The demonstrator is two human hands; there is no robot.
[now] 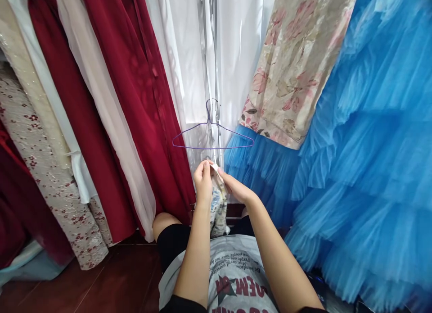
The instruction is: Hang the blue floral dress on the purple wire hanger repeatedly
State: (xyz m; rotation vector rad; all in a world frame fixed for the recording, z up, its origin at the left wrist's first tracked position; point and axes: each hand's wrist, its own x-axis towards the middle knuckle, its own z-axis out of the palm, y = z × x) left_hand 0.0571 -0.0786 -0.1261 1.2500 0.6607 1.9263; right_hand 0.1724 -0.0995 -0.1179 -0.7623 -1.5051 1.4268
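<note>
In the lower middle of the head view, my left hand (pixel 204 181) pinches the white top edge of a small patterned garment (pixel 218 214), fingertips and thumb pressed together. My right hand (pixel 236 187) grips the same edge from the other side, its fingers partly hidden behind the cloth. The garment, printed in blue, yellow and dark tones on white, hangs down between my forearms toward my lap. Just beyond my fingertips hangs a bare purple wire hanger (pixel 212 148), apart from both hands.
White curtains (pixel 236 38) hang straight ahead. Dark red fabric (pixel 131 106) and other long garments line the left. On the right are a floral dress (pixel 290 79) and a layered blue tulle gown (pixel 371 169). Reddish-brown floor tiles (pixel 128 277) show at lower left.
</note>
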